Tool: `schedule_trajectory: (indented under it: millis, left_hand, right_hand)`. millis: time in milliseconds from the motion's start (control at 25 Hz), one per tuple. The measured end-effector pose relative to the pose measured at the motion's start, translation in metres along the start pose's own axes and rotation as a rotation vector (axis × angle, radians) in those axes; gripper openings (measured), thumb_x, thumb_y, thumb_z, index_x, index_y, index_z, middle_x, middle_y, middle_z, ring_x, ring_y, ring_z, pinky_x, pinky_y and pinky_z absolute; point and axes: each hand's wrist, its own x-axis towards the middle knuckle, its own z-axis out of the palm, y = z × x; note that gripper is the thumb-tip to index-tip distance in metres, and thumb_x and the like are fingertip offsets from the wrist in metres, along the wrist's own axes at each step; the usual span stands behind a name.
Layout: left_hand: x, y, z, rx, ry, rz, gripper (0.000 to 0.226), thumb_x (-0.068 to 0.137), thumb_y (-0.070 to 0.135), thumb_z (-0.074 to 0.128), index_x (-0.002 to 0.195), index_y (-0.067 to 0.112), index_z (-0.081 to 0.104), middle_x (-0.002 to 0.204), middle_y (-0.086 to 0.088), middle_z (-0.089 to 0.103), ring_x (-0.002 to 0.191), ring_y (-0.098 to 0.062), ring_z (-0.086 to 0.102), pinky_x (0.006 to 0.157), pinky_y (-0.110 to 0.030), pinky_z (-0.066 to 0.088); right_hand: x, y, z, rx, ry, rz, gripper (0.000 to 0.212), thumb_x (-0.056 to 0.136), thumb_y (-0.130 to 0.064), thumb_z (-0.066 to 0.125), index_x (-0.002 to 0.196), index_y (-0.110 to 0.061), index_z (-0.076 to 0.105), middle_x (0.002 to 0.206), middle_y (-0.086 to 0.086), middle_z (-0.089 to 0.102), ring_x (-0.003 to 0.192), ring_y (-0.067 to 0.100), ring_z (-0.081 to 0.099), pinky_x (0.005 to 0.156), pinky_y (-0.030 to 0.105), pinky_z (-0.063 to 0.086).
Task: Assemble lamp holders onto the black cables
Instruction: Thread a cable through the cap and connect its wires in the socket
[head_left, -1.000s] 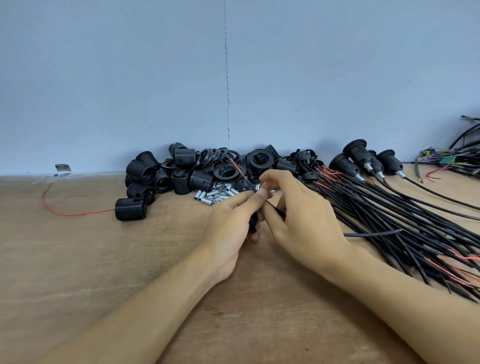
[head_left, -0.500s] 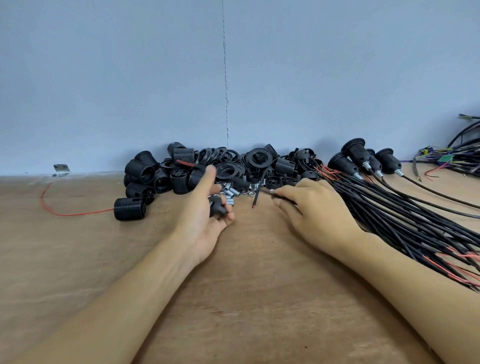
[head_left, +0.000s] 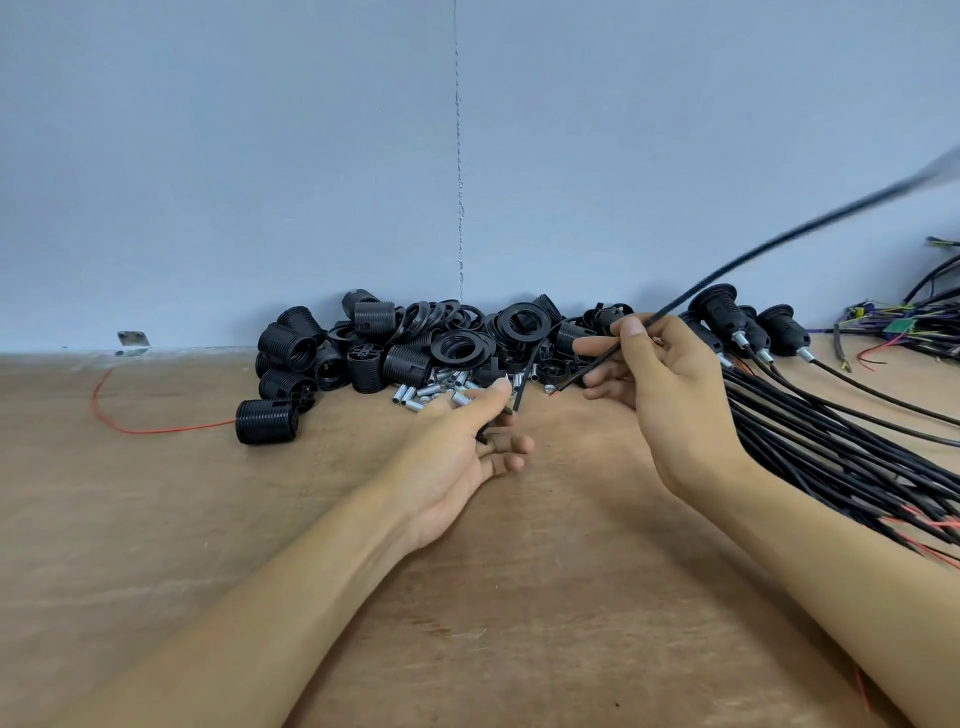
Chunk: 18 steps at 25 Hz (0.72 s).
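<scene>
- The right hand (head_left: 670, 395) pinches one black cable (head_left: 753, 254) between thumb and forefinger, the other fingers loosely curled beneath. The cable's bared end (head_left: 569, 383) points left toward the other hand, and its length rises away to the upper right.
- The left hand (head_left: 457, 447) lies palm up just left of that end, its fingers curled round a small black part (head_left: 485, 434) and the thumb pressed down over it.
- My reading of the step: a cable has been singled out and a holder piece is in hand, but the two are apart, so threading has not begun.
- The next move likely calls for lining the bared end up with the part's hole and feeding it through without splaying the strands.
- Beyond the hands, loose lamp holder parts (head_left: 363, 353) and metal sleeves (head_left: 431, 392) are heaped against the far wall. The cable bundle (head_left: 831, 447) fans across the tabletop (head_left: 208, 519) at right, with finished holders (head_left: 727, 317) at its far end.
- Hard to make out:
  - the part in the left hand is mostly covered by fingers;
  - the cable's far stretch is blurred and cut off by the frame;
  - whether the dark strand (head_left: 524, 374) by the thumb belongs to the held cable, I cannot tell.
</scene>
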Motion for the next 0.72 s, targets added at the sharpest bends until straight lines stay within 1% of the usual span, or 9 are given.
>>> schedule_trajectory:
  millis: [80,120,200,280,360,440,480,600,720]
  left_hand:
    - [-0.002,0.003,0.0,0.059,-0.046,-0.009,0.051,0.096,0.051,0.053,0.121,0.007,0.052,0.097,-0.011,0.076,0.072,-0.02,0.072,0.055,-0.027,0.053]
    - [-0.002,0.004,0.0,0.068,-0.05,-0.024,0.054,0.099,0.057,0.045,0.127,0.01,0.051,0.102,-0.013,0.078,0.071,-0.018,0.071,0.055,-0.026,0.052]
    - [-0.003,0.005,0.002,0.02,-0.008,-0.054,0.046,0.106,0.05,0.039,0.118,0.009,0.055,0.104,-0.017,0.077,0.061,-0.015,0.064,0.051,-0.024,0.05]
    - [-0.003,0.005,0.004,-0.08,0.055,-0.084,0.035,0.108,0.032,0.044,0.105,0.0,0.056,0.095,-0.02,0.076,0.056,-0.016,0.062,0.049,-0.025,0.052]
    - [-0.004,0.005,0.004,-0.198,0.104,-0.104,0.03,0.108,0.023,0.047,0.108,-0.005,0.057,0.097,-0.024,0.072,0.062,-0.024,0.07,0.052,-0.029,0.058]
    - [-0.004,0.005,0.004,-0.331,0.125,-0.12,0.033,0.109,0.024,0.046,0.121,-0.007,0.054,0.115,-0.031,0.066,0.083,-0.039,0.076,0.058,-0.036,0.063]
    - [-0.005,0.006,0.004,-0.377,0.125,-0.126,0.037,0.109,0.027,0.046,0.125,-0.005,0.052,0.117,-0.035,0.064,0.089,-0.045,0.075,0.059,-0.039,0.063]
    - [-0.007,0.005,0.006,-0.413,0.101,-0.147,0.049,0.107,0.038,0.045,0.129,-0.006,0.05,0.112,-0.038,0.067,0.084,-0.048,0.074,0.058,-0.038,0.063]
    - [-0.007,0.004,0.006,-0.404,0.095,-0.162,0.051,0.106,0.043,0.045,0.118,-0.006,0.055,0.109,-0.039,0.068,0.086,-0.046,0.075,0.06,-0.037,0.064]
  right_hand:
    - [0.002,0.0,0.001,0.117,-0.029,0.078,0.018,0.106,-0.02,0.048,0.105,-0.004,0.055,0.094,0.012,0.077,0.07,0.02,0.068,0.067,0.029,0.059]
    - [0.002,0.0,0.002,0.163,-0.047,0.113,0.016,0.106,-0.019,0.049,0.105,-0.004,0.055,0.094,0.014,0.076,0.07,0.021,0.069,0.067,0.029,0.06]
    - [-0.001,0.001,0.004,0.232,-0.099,0.183,0.012,0.104,-0.016,0.052,0.104,-0.004,0.056,0.096,0.017,0.076,0.072,0.023,0.07,0.067,0.027,0.06]
    - [-0.004,0.001,0.007,0.257,-0.161,0.224,0.01,0.102,-0.014,0.054,0.102,-0.004,0.058,0.099,0.019,0.075,0.075,0.023,0.072,0.067,0.026,0.06]
    - [-0.006,0.001,0.008,0.262,-0.197,0.225,0.01,0.101,-0.013,0.056,0.1,-0.004,0.06,0.101,0.019,0.075,0.08,0.025,0.074,0.07,0.027,0.06]
    - [-0.007,0.0,0.008,0.283,-0.219,0.215,0.008,0.1,-0.011,0.056,0.1,-0.005,0.062,0.103,0.02,0.075,0.086,0.028,0.075,0.074,0.029,0.061]
    - [-0.007,-0.002,0.009,0.298,-0.231,0.21,0.007,0.1,-0.01,0.056,0.1,-0.006,0.062,0.104,0.021,0.074,0.088,0.03,0.075,0.076,0.03,0.061]
    - [-0.008,-0.004,0.01,0.312,-0.252,0.2,0.005,0.1,-0.008,0.054,0.102,-0.005,0.058,0.104,0.021,0.074,0.089,0.032,0.074,0.076,0.031,0.062]
    - [-0.011,-0.006,0.01,0.278,-0.298,0.193,0.007,0.1,-0.006,0.053,0.105,-0.003,0.056,0.106,0.022,0.073,0.09,0.032,0.074,0.077,0.031,0.061]
